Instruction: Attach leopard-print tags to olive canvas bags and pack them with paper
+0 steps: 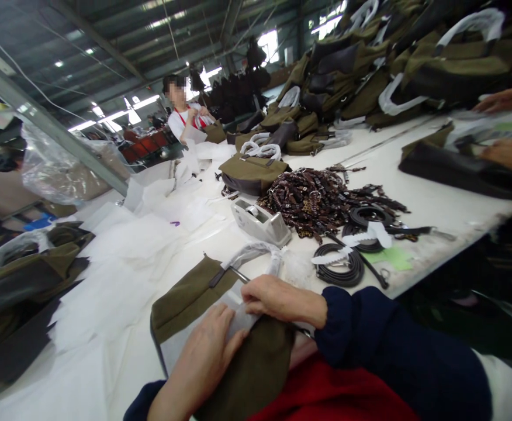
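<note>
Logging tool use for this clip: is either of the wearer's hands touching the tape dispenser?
No. The left hand and right hand both rest on the olive bag, while the tape dispenser sits apart, farther up the table.

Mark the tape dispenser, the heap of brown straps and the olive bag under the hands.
tape dispenser [261, 223], head view, on its grey body.
heap of brown straps [311, 202], head view, middle of the pile.
olive bag [186, 298], head view, on its fabric left of the hands.
</note>
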Tool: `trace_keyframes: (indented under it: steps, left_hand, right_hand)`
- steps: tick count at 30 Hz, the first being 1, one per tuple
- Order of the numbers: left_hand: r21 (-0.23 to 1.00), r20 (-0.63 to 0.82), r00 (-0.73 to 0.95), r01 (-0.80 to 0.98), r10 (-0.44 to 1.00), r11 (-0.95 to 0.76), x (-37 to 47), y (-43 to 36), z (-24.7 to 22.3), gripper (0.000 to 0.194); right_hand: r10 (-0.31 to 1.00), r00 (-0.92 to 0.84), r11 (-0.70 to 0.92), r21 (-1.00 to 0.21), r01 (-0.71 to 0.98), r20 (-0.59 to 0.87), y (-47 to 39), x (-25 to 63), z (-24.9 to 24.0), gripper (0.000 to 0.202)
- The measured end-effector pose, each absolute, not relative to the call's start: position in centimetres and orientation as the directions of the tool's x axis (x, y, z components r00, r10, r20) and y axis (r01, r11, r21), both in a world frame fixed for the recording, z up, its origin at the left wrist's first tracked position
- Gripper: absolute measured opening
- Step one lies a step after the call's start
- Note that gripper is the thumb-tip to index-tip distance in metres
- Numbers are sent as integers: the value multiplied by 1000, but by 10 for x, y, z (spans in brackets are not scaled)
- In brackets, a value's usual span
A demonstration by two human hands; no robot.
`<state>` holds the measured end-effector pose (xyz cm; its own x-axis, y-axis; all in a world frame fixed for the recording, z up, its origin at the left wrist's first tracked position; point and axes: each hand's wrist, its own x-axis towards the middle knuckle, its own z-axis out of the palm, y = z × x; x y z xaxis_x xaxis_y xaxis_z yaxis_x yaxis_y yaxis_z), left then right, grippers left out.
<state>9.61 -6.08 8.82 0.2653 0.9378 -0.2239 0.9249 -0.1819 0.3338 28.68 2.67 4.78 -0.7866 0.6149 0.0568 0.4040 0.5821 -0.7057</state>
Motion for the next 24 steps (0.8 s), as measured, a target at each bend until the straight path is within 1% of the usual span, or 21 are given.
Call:
trace_keyframes:
  steps: [2, 5, 8, 10, 13, 14, 15, 16, 18, 19, 20, 21, 22, 24]
  left_hand:
    - [370, -254, 236, 920, 938, -131, 89, -62, 88, 31]
    - [402, -304, 226, 911, 926, -91, 84, -64, 90, 30]
    - [453, -315, 243, 888, 918, -80, 81, -63, 89, 31]
    - [486, -317, 256, 871, 913, -75, 79, -61, 88, 30]
    - [463, -352, 273, 882, 895, -87, 79, -56, 90, 32]
    - [428, -364, 279, 898, 888, -106, 80, -54, 92, 33]
    - [359, -370, 275, 923, 888, -137, 83, -52, 94, 32]
    - [251, -355, 261, 952, 898, -177, 87, -52, 96, 28]
    - [-35, -254, 258, 961, 932, -275, 97, -54, 99, 18]
    - [-169, -184, 288, 933, 940, -319, 103, -57, 99, 19]
    - [-265, -133, 341, 893, 931, -365, 110, -60, 98, 27]
    - [-309, -110, 400, 856, 910, -414, 116, -64, 97, 36]
    - [-309, -112, 441, 836, 890, -453, 121, -68, 94, 41]
    - [-237, -155, 446, 850, 882, -471, 128, -75, 88, 44]
  right_hand:
    - [627, -777, 567, -718, 404, 57, 26, 287, 45, 7]
    - [652, -756, 549, -720, 425, 51, 27, 286, 42, 17]
    - [603, -797, 606, -666, 434, 29, 30, 284, 42, 13]
    - [559, -829, 655, -617, 436, 8, 31, 281, 44, 16]
    - [551, -834, 676, -562, 476, -44, 33, 278, 52, 19]
    - [553, -831, 675, -549, 493, -67, 33, 277, 56, 19]
    - [555, -827, 672, -536, 511, -92, 33, 276, 59, 20]
    - [558, -822, 669, -524, 528, -115, 33, 275, 62, 20]
    - [563, -811, 660, -503, 558, -161, 34, 274, 67, 20]
    - [564, -806, 657, -496, 568, -176, 34, 273, 68, 21]
    - [565, -805, 656, -492, 573, -183, 34, 273, 68, 21]
    - [564, -805, 658, -489, 573, -185, 34, 272, 67, 21]
    - [564, -806, 661, -487, 571, -179, 35, 272, 66, 22]
    - [567, -807, 669, -482, 566, -162, 35, 271, 62, 22]
